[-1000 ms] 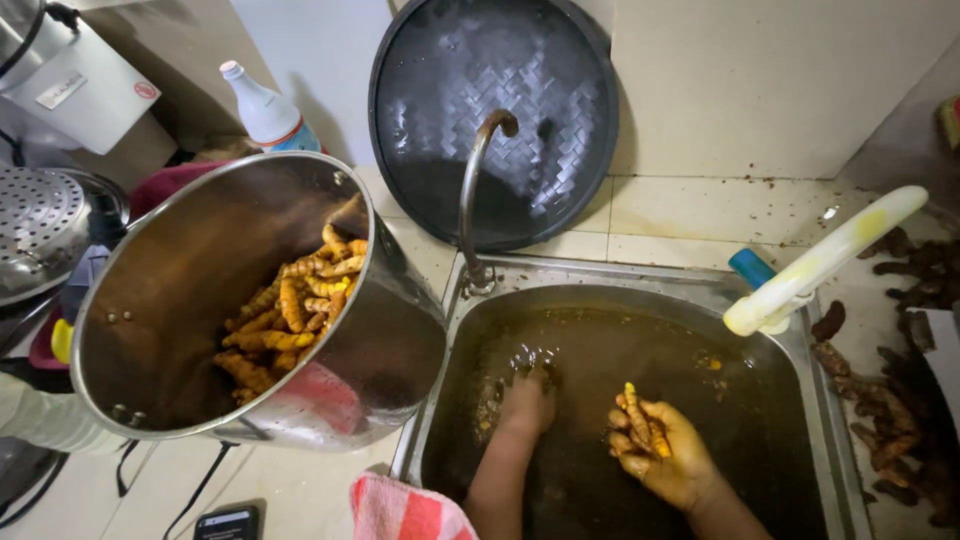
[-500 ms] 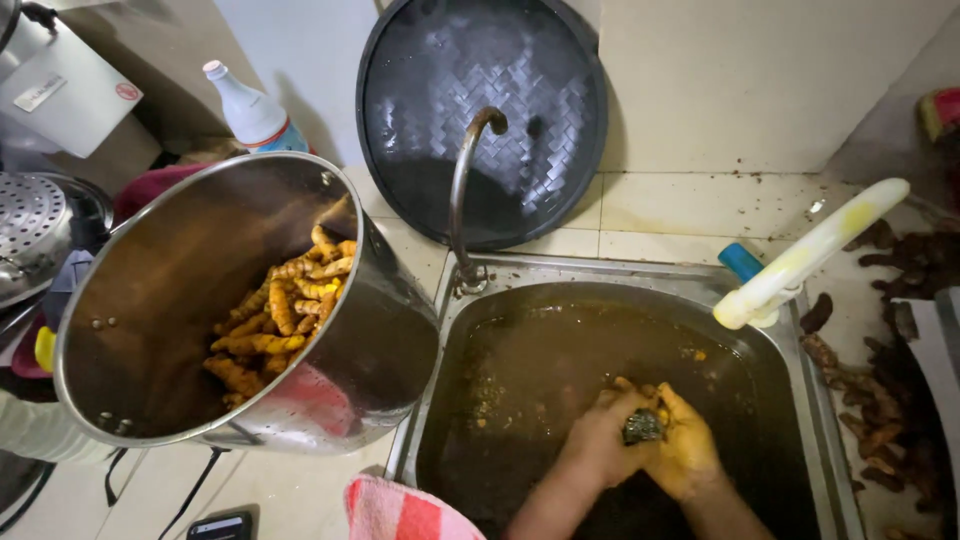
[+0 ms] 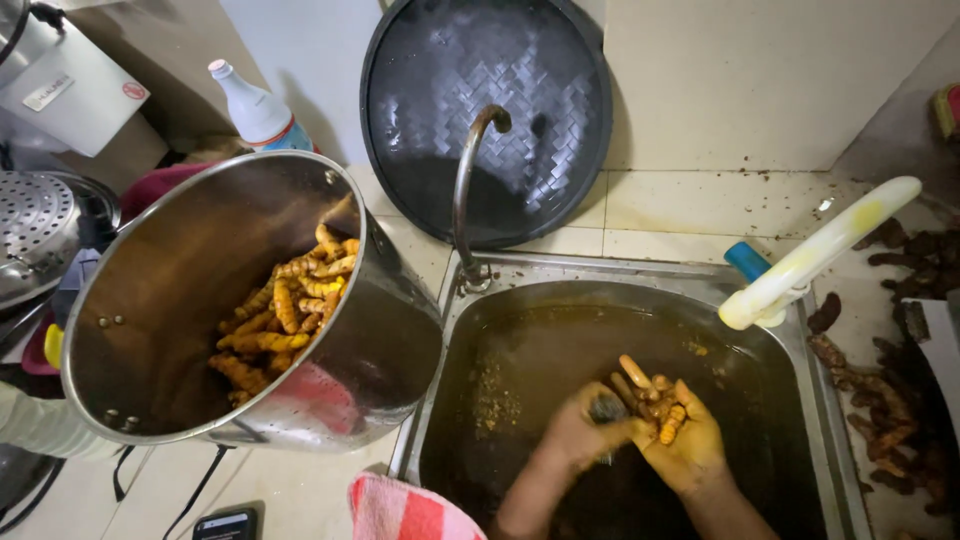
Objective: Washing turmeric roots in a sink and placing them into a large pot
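Head view: both hands meet low in the stainless steel sink [image 3: 800,330], which holds muddy brown water. The right hand [image 3: 685,450] lies palm up, fingers curled into a cup around a small heap of orange turmeric roots [image 3: 655,400] lifted just above the water. The left hand [image 3: 580,430] presses in from the left of that heap, its fingers clenched on a dark lump that may be a scrubber or a muddy root; I cannot tell which. Both forearms come up from the bottom edge, wrists bent inward so the hands touch.

Judging by this, the step in hand is rubbing dirt off the roots. The next move calls for a firm cupped hold so no piece slips back into the water.

Left of the sink, a large shiny steel pot [image 3: 380,350] stands tilted on the desk [image 3: 300,490] with cleaned orange roots [image 3: 285,315] inside. Right of the sink lie dark unwashed roots [image 3: 870,390]. Behind the sink's curved metal tap [image 3: 465,190] leans a round black pan [image 3: 490,110].
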